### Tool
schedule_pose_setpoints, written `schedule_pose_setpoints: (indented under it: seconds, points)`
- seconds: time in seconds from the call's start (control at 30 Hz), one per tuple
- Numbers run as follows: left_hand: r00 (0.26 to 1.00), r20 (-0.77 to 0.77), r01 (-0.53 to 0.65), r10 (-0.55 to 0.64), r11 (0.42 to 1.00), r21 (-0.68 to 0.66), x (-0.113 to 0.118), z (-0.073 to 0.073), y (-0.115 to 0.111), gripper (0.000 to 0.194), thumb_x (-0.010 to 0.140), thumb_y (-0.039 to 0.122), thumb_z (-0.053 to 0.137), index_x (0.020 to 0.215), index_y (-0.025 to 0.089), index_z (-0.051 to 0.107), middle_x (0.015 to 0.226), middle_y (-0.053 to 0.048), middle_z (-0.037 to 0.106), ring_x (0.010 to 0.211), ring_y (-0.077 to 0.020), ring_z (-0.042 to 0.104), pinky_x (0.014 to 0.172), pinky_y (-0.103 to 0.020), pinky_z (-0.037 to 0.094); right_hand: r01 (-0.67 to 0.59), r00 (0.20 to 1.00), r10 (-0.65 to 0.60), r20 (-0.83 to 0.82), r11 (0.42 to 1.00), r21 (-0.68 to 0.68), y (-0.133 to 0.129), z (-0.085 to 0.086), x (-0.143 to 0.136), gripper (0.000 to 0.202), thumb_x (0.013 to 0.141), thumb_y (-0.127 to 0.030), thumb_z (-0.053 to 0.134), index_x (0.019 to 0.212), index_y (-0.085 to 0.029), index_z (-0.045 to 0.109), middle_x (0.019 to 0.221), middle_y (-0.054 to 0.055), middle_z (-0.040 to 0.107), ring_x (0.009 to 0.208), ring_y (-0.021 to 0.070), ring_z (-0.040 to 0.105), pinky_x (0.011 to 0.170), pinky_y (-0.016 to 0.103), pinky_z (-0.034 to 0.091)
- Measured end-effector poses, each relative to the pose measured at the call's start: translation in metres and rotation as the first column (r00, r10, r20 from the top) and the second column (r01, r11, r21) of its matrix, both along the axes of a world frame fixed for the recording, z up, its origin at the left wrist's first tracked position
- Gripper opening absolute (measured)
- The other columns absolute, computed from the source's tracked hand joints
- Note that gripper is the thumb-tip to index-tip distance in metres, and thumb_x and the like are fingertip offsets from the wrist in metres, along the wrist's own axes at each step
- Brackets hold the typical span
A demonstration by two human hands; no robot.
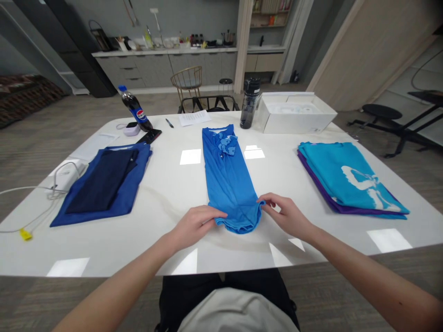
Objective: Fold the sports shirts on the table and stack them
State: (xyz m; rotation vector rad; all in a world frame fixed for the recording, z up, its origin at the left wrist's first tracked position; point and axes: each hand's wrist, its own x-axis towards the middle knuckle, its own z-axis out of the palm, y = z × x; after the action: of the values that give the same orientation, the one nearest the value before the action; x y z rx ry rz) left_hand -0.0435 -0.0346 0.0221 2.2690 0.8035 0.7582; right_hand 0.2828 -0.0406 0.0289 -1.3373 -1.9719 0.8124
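Observation:
A blue shirt (228, 173), folded into a long narrow strip, lies lengthwise on the white table (169, 184) in front of me. A lighter blue pattern shows near its far end. My left hand (199, 223) pinches the near hem at its left corner. At the right corner of the same hem, my right hand (282, 212) has its thumb and fingers closed on the cloth. Between the two hands the hem curls slightly off the table and hangs in a loose curve.
Folded dark blue clothes (104, 184) lie at left; a turquoise shirt (349, 175) tops purple cloth at right. Further back stand a cola bottle (136, 110), a dark tumbler (249, 103) and a white box (296, 115). A phone (150, 135) and a cable (27, 189) lie left.

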Motion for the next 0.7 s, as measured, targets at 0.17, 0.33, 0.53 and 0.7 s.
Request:
schedule_pose_setpoints:
  seconds: [0.17, 0.33, 0.53, 0.7]
  points:
    - [0.922, 0.257, -0.260, 0.288, 0.956, -0.139, 0.015, 0.053, 0.088, 0.022, 0.096, 0.037, 0.063, 0.107, 0.025, 0.077, 0.105, -0.003, 0.078, 0.097, -0.0202, 0.073, 0.088, -0.032, 0.058, 0.169, 0.957, -0.135, -0.255, 0.979, 0.116, 0.101, 0.040, -0.015, 0.026, 0.095, -0.051, 0.059, 0.098, -0.026, 0.067, 0.091, 0.005, 0.070, 0.079, 0.0213, 0.064, 0.073, 0.037, 0.055]
    - [0.684, 0.542, -0.310, 0.489, 0.867, -0.390, 0.038, 0.056, 0.234, 0.032, 0.089, 0.046, 0.069, 0.104, 0.019, 0.072, 0.095, -0.004, 0.075, 0.088, -0.0190, 0.070, 0.080, -0.032, 0.058, 0.286, 0.881, -0.198, -0.430, 0.946, 0.151, 0.256, 0.037, -0.044, 0.034, 0.095, -0.052, 0.056, 0.104, -0.021, 0.065, 0.086, 0.003, 0.067, 0.080, 0.0184, 0.064, 0.073, 0.031, 0.053]
    - [0.607, 0.299, -0.466, 0.736, 0.634, -0.617, 0.045, -0.017, 0.373, 0.032, 0.083, 0.034, 0.072, 0.108, 0.014, 0.067, 0.087, -0.005, 0.074, 0.081, -0.0182, 0.069, 0.078, -0.032, 0.056, 0.465, 0.884, -0.460, -0.083, 0.884, 0.046, 0.394, -0.034, -0.064, 0.025, 0.095, -0.035, 0.054, 0.105, -0.017, 0.069, 0.087, 0.006, 0.072, 0.084, 0.0210, 0.066, 0.081, 0.033, 0.052]
    - [0.603, -0.077, -0.753, 0.794, 0.534, -0.385, 0.026, -0.072, 0.397, 0.041, 0.074, 0.015, 0.073, 0.114, 0.016, 0.066, 0.092, -0.005, 0.071, 0.080, -0.0185, 0.066, 0.079, -0.032, 0.052, 0.451, 0.868, -0.438, 0.232, 0.892, -0.004, 0.413, -0.086, -0.053, 0.019, 0.093, -0.030, 0.057, 0.097, -0.020, 0.073, 0.096, 0.009, 0.076, 0.093, 0.0234, 0.068, 0.086, 0.033, 0.050]
